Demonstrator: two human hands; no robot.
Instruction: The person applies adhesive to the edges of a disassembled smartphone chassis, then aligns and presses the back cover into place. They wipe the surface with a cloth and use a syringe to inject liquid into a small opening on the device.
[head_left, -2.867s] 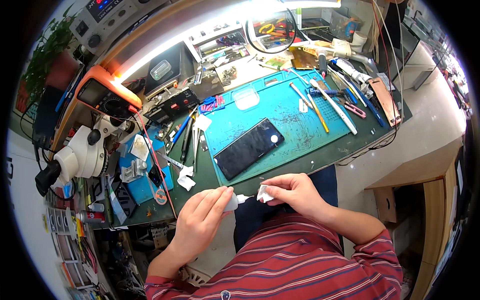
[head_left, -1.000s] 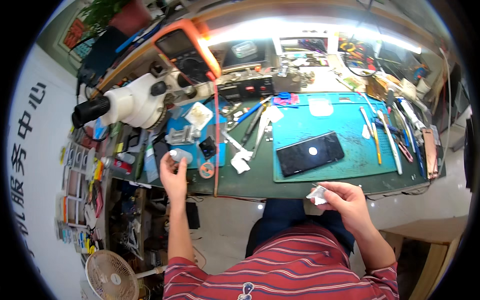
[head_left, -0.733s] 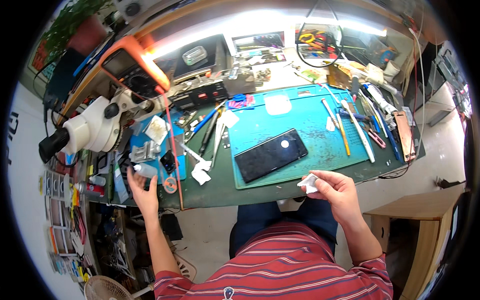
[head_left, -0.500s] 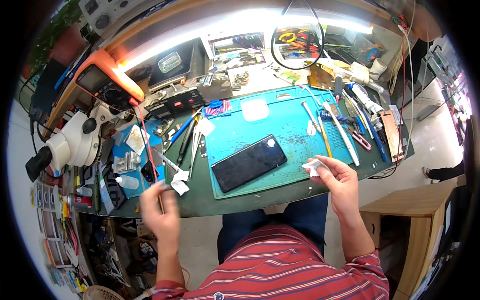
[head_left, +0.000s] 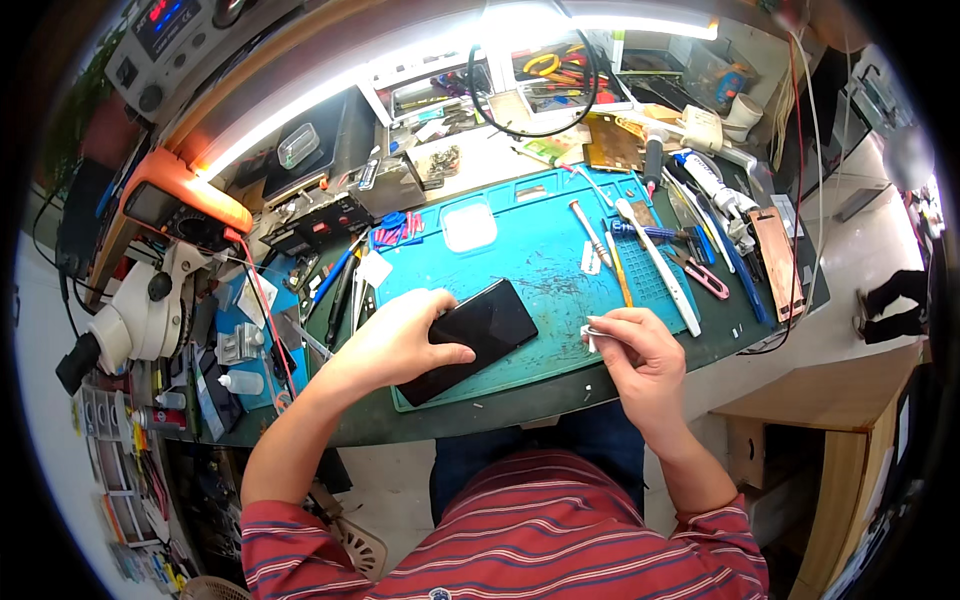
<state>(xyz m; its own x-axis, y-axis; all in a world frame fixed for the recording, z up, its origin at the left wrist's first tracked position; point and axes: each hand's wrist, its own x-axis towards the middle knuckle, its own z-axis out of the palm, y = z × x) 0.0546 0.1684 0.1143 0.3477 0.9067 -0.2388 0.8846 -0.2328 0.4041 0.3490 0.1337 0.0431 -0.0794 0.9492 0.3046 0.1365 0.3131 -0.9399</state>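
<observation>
A black smartphone [head_left: 497, 330] lies at a slant on the blue work mat [head_left: 550, 368]. My left hand [head_left: 392, 340] grips its left end, the thumb over the dark face and the fingers at the far edge. Just right of the phone, my right hand [head_left: 643, 368] is closed in a pinch on a small crumpled white wipe [head_left: 590, 337]. The wipe is apart from the phone and its lower part is hidden by my fingers.
Tweezers, brushes and pink-handled pliers [head_left: 702, 274] lie along the mat's right side. A white pad [head_left: 469, 228] rests near its back. To the left stand an orange multimeter [head_left: 180, 200], a white microscope [head_left: 135, 318] and a small bottle [head_left: 241, 382].
My left hand has come from the bench's left side onto the phone and taken hold of it. My right hand, with the wipe, is nearer the phone. The view has shifted slightly.
</observation>
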